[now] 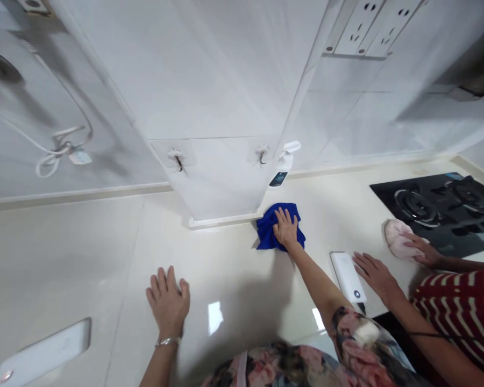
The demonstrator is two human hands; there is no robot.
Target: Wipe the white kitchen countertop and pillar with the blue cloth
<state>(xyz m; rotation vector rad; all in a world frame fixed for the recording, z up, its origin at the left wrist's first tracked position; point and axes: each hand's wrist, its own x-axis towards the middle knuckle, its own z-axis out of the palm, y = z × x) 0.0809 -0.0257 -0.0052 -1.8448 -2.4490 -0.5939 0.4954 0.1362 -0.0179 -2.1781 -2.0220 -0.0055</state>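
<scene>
And the right hand [285, 228] is pressing down on a blue cloth [266, 234], fingers spread and not gripping, just below the frame's center, while the open, empty left hand [167, 301] is resting on the pale desk [84, 252] at lower left.

Left hand [168, 301]: palm down, fingers spread and slightly arched, wrist toward the lower edge of the view. Right hand [285, 228]: palm down, fingers loosely spread, lying farther forward. Right arm [315, 282]: extended diagonally forward from the lower right, elbow nearly straight.
</scene>
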